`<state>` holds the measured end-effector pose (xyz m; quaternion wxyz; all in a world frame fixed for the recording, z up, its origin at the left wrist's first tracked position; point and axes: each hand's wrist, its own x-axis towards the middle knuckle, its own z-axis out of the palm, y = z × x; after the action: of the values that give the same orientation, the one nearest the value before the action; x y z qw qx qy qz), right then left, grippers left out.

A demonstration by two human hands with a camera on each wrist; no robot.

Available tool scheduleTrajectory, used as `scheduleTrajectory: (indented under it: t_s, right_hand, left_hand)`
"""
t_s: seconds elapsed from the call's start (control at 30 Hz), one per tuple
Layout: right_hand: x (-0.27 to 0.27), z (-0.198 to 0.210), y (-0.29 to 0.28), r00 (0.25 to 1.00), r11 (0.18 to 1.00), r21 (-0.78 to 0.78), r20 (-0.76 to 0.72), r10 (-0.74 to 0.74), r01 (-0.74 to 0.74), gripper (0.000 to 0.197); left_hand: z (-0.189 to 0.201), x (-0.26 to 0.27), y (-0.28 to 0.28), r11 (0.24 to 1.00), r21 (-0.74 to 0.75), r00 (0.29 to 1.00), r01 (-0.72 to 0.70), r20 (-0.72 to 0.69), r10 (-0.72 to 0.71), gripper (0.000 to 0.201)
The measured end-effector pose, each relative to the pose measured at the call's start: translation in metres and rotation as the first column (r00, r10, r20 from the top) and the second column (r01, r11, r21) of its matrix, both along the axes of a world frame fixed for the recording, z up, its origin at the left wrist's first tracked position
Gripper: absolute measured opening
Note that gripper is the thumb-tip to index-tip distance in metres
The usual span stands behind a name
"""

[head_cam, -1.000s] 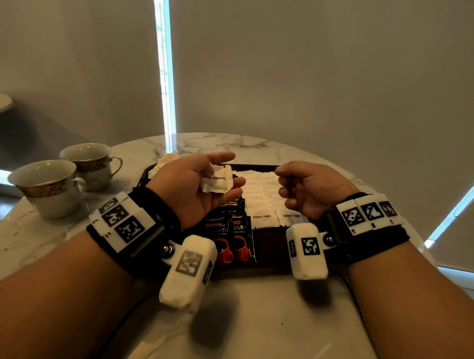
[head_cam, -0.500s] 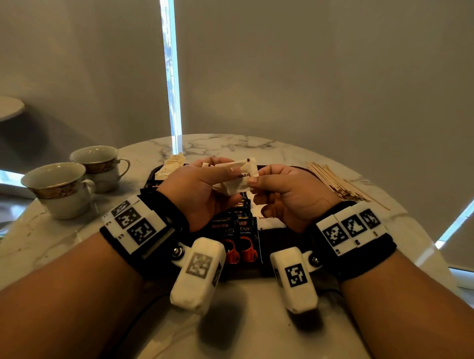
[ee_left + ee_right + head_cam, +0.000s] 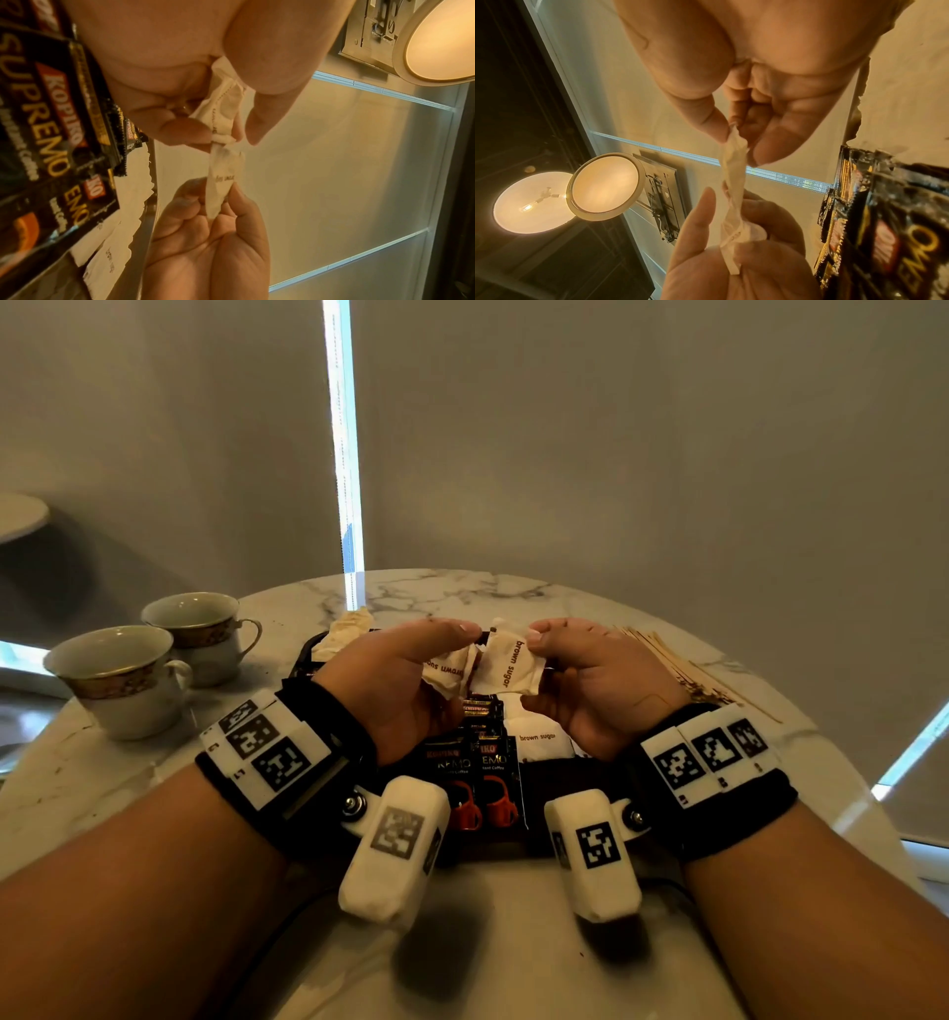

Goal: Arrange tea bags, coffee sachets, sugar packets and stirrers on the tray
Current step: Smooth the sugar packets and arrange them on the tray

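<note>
Both hands hover above the dark tray (image 3: 303, 654). My left hand (image 3: 457, 660) pinches one white brown sugar packet (image 3: 447, 672) between thumb and fingers. My right hand (image 3: 534, 660) pinches a second sugar packet (image 3: 508, 665), which hangs upright. The two packets touch at their top corners. The left wrist view shows the left packet (image 3: 226, 107) crumpled above the right one (image 3: 221, 188). On the tray lie black coffee sachets (image 3: 477, 762) and more sugar packets (image 3: 536, 739). Tea bags (image 3: 349, 629) sit at its far left corner. Wooden stirrers (image 3: 683, 665) lie on the table to the right.
Two gold-rimmed teacups (image 3: 123, 675) stand on the round marble table (image 3: 513, 942) at the left. A grey wall is close behind the table's far edge. A second small table (image 3: 20, 516) shows at the far left.
A second ago my left hand held the sugar packets alone and my right hand was curled apart. The right hand came in, pinched one packet, and both hands rose slightly.
</note>
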<state>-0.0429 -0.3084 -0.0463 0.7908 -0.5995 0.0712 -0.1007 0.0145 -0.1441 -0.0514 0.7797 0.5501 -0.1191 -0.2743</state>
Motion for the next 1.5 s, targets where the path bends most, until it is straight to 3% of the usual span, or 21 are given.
scheduleTrajectory:
  t_s: [0.07,0.1,0.2,0.23,0.33,0.47,0.6,0.7,0.83,1.03,1.23,1.37,1.5]
  right_hand:
    - [-0.002,0.0,0.001,1.0,0.999,-0.034,0.009,0.024,-0.024,0.007]
    - [-0.002,0.0,0.002,0.999,0.998,-0.043,0.015,0.036,-0.035,0.009]
    - [-0.001,-0.001,0.004,0.998,0.999,-0.019,0.042,0.044,-0.043,0.022]
    - [-0.001,-0.001,0.004,0.998,0.999,-0.017,0.048,0.044,-0.044,0.025]
    - [-0.001,-0.003,0.003,0.998,0.994,-0.091,0.029,0.054,-0.052,0.03]
    - [0.001,-0.005,0.0,1.0,0.992,-0.128,0.02,-0.003,0.006,0.013]
    - [0.001,-0.006,-0.001,1.0,0.986,-0.169,0.025,0.015,-0.01,0.024]
    - [0.001,-0.006,0.0,0.999,0.987,-0.16,0.035,0.021,-0.015,0.034]
    - [0.001,-0.005,0.0,1.0,0.988,-0.157,0.03,0.001,0.004,0.009]
    - [0.0,-0.003,-0.003,1.0,0.985,-0.169,0.023,-0.008,0.011,0.007]
    - [0.0,-0.004,-0.004,0.999,0.976,-0.218,0.018,0.026,-0.022,0.01]
    - [0.0,-0.008,-0.004,0.997,0.954,-0.29,0.013,0.076,-0.069,0.004]
    - [0.004,-0.006,-0.014,0.999,0.951,-0.308,-0.024,0.033,-0.039,0.007]
  left_hand:
    - [-0.001,-0.001,0.001,0.999,0.03,0.999,0.038,0.035,-0.039,0.048]
    - [-0.001,-0.002,0.001,0.998,0.044,0.997,0.052,0.054,-0.055,0.045]
    - [-0.001,-0.003,-0.001,0.999,0.027,0.999,0.023,0.044,-0.024,0.012]
    - [0.0,-0.002,-0.001,1.0,0.005,0.999,0.001,0.033,-0.001,0.009]
    - [-0.001,0.002,0.0,0.997,-0.082,0.999,-0.016,0.032,0.019,0.014]
    - [-0.001,0.001,0.001,0.996,-0.08,0.997,0.033,0.065,-0.028,0.017]
    - [-0.003,0.0,-0.001,0.999,-0.034,0.995,0.015,0.099,-0.012,0.049]
    - [-0.003,0.001,-0.002,0.999,-0.024,0.996,-0.027,0.087,0.029,0.034]
    - [-0.002,0.002,-0.001,0.999,-0.005,0.997,-0.045,0.068,0.045,0.011]
    - [-0.003,0.001,-0.003,0.999,0.004,0.995,-0.054,0.087,0.054,0.006]
    - [-0.003,0.002,-0.001,0.999,0.02,0.991,-0.048,0.128,0.046,0.007]
    - [-0.003,0.001,-0.001,0.999,0.043,0.99,-0.014,0.143,0.008,0.023]
    - [-0.003,0.002,-0.001,1.0,-0.007,0.996,-0.02,0.084,0.021,0.032]
